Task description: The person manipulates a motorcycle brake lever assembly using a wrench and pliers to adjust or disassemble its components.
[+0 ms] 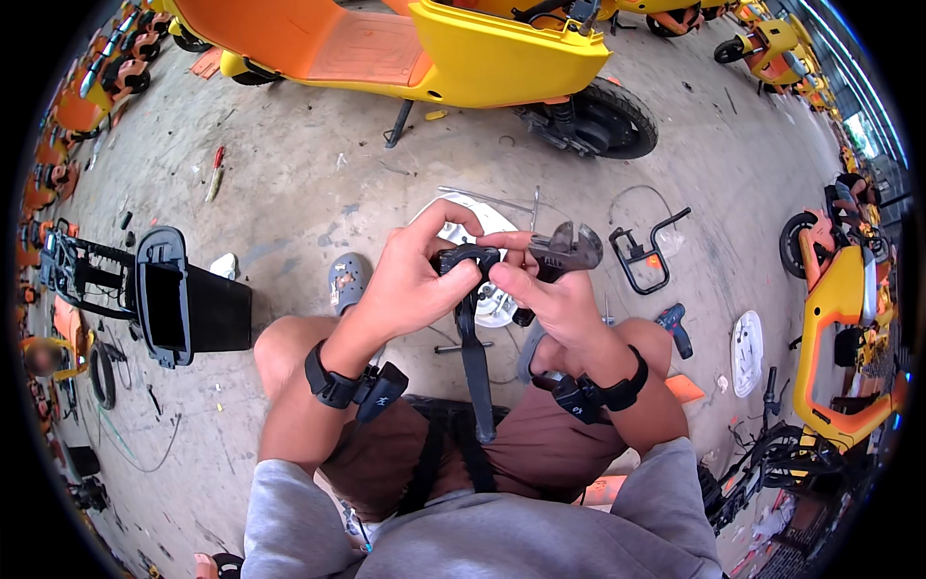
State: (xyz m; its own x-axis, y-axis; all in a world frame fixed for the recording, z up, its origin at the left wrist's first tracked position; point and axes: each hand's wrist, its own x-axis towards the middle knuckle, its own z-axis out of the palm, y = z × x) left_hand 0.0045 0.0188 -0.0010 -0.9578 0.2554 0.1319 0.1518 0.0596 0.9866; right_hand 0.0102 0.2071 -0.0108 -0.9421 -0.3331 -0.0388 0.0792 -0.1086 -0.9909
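Observation:
Between my two hands is a black part with a clamp-like head and a long, flat arm (476,372) hanging down toward my lap. My left hand (410,261) closes on its head from the left, thumb and fingers bent around it. My right hand (559,301) meets it from the right, thumb pressed against the head. An adjustable wrench (571,249) also lies in my right hand, its grey jaws pointing up and right past my fingers. Below my hands a white panel (461,206) lies on the floor, partly hidden. The fingertips' exact contact is hidden.
A yellow and orange scooter (502,58) stands ahead. To the left is a black storage box (217,307); a red-handled tool (218,159) lies beyond. On the right are a black tubular frame (644,261), a cordless drill (675,330), a white plate (746,352) and another scooter (830,333).

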